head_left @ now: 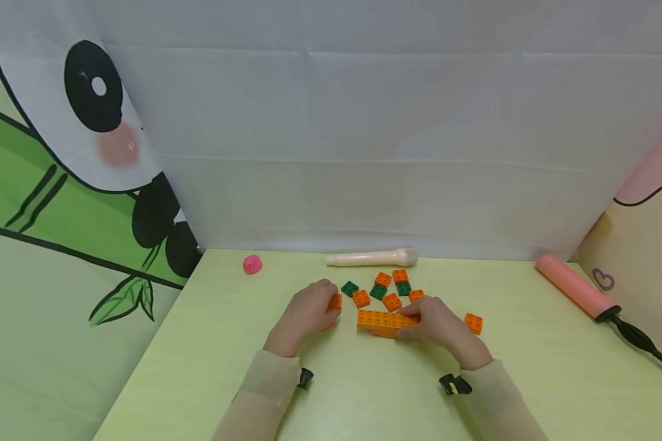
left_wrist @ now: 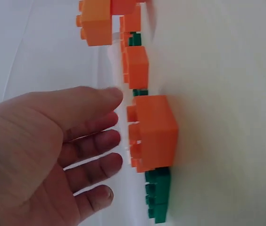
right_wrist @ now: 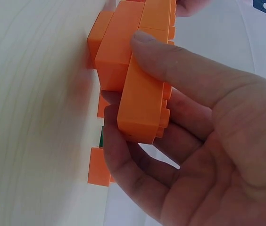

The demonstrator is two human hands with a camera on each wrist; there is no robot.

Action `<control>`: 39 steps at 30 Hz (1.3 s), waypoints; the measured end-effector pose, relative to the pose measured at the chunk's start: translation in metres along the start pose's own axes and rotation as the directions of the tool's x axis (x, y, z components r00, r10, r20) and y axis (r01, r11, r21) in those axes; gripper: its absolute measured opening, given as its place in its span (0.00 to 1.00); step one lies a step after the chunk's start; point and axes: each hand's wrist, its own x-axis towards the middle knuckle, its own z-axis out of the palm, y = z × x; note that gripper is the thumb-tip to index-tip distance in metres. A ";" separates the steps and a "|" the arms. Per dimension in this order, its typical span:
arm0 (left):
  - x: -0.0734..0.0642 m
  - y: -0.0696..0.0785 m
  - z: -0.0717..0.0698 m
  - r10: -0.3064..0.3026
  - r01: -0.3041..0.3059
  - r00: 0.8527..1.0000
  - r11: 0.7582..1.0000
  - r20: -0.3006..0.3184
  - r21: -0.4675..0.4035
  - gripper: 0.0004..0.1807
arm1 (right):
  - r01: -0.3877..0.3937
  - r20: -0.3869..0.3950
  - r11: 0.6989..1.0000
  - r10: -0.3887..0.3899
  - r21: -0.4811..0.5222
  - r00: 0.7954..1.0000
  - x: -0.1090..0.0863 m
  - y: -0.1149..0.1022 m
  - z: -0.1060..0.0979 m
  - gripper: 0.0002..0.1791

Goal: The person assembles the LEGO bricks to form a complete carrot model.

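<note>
My right hand (head_left: 433, 321) grips the right end of a built block of orange toy bricks (head_left: 377, 320). In the right wrist view the thumb presses one side of this block (right_wrist: 142, 99) and curled fingers wrap the other; a narrower brick sits under its long top row. My left hand (head_left: 309, 309) is beside an orange brick (head_left: 336, 301) at the left, which it partly hides in the head view. The left wrist view shows loosely bent fingers (left_wrist: 95, 141) just short of that orange brick (left_wrist: 154, 132), holding nothing.
Several loose orange bricks (head_left: 392, 302) and green bricks (head_left: 350, 289) lie behind the block, with one orange brick (head_left: 474, 323) right of my right hand. Farther back are a pink toy (head_left: 252, 264) and a pale microphone (head_left: 371, 258). A pink pump (head_left: 576, 288) lies at the right edge.
</note>
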 end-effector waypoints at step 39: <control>-0.002 0.015 -0.011 0.107 -0.113 0.994 0.955 -0.036 -0.273 0.15 | -0.013 0.007 1.000 0.013 0.012 1.000 -0.002 -0.003 -0.002 0.26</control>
